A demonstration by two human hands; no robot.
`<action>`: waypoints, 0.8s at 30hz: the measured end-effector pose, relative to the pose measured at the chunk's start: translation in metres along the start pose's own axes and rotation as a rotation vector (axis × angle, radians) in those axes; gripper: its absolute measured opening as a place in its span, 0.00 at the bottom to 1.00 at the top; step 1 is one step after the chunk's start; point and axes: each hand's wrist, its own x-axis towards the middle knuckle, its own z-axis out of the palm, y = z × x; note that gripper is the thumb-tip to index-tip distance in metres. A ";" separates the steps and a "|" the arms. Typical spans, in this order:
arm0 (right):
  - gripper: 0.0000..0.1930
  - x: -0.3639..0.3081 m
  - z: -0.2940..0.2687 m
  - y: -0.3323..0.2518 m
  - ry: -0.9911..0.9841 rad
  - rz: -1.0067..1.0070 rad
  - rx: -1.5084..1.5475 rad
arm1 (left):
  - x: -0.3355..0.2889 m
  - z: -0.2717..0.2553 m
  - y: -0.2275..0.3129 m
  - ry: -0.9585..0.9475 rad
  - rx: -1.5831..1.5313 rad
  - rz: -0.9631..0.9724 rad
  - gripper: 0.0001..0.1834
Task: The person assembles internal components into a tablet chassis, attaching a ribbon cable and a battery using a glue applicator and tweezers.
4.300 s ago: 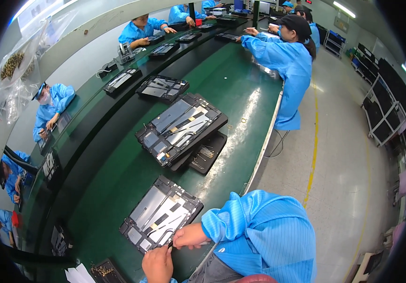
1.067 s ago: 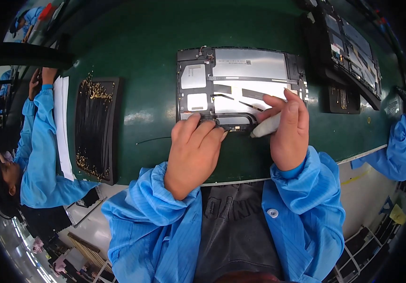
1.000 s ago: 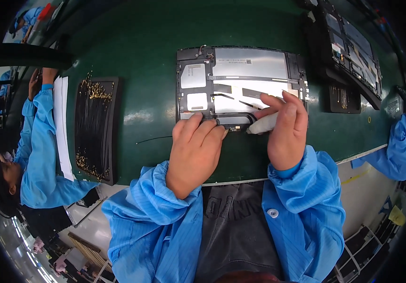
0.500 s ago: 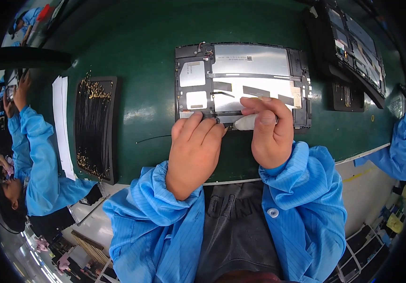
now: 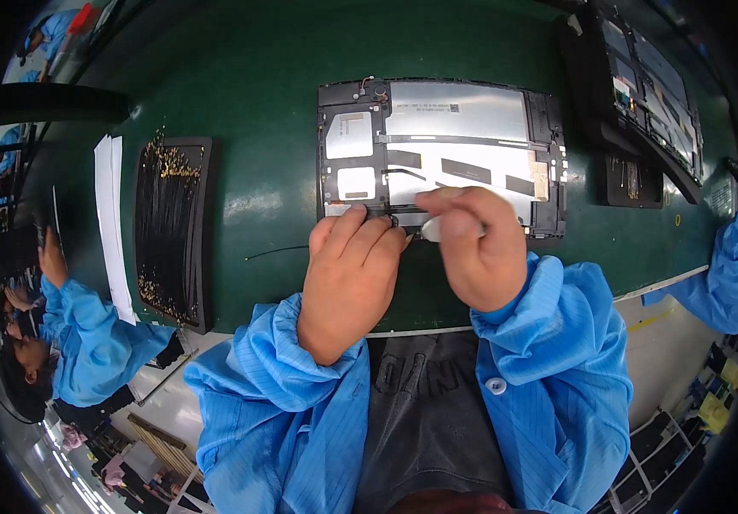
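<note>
An opened flat electronic device, like a tablet or screen unit (image 5: 455,116), lies in front of me with its silver and black inside facing up. My left hand (image 5: 352,278) rests at its near edge, fingers bent and close together over a thin black cable (image 5: 279,251). The cable's free end trails left onto the table; its other end is hidden under the fingers. Just right of it, my right hand (image 5: 485,253) grips a small white tapered tool (image 5: 431,229), its tip near the device's front edge. The exact kind of tool cannot be made out.
On the left, a black tray (image 5: 206,231) holds many black cables with gold ends (image 5: 172,231), beside white paper strips (image 5: 112,227). Similar devices (image 5: 656,94) are stacked at the far right, above a small dark tray (image 5: 633,182). A co-worker (image 5: 86,343) sits at the left.
My right hand has shifted left with the white tool, closer to my left hand, its fingers curled more. My left hand has barely moved. The co-worker's arms have come down and back.
</note>
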 end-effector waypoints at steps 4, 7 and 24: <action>0.06 0.017 -0.001 -0.013 -0.498 -0.476 -0.473 | -0.001 -0.004 0.001 -0.051 0.032 -0.010 0.09; 0.07 0.019 0.000 -0.010 -0.351 -0.367 -0.366 | -0.004 -0.012 0.005 -0.028 -0.002 -0.091 0.08; 0.19 0.011 -0.008 0.014 -0.041 0.192 0.266 | -0.026 -0.043 0.012 -0.468 -1.211 -1.307 0.20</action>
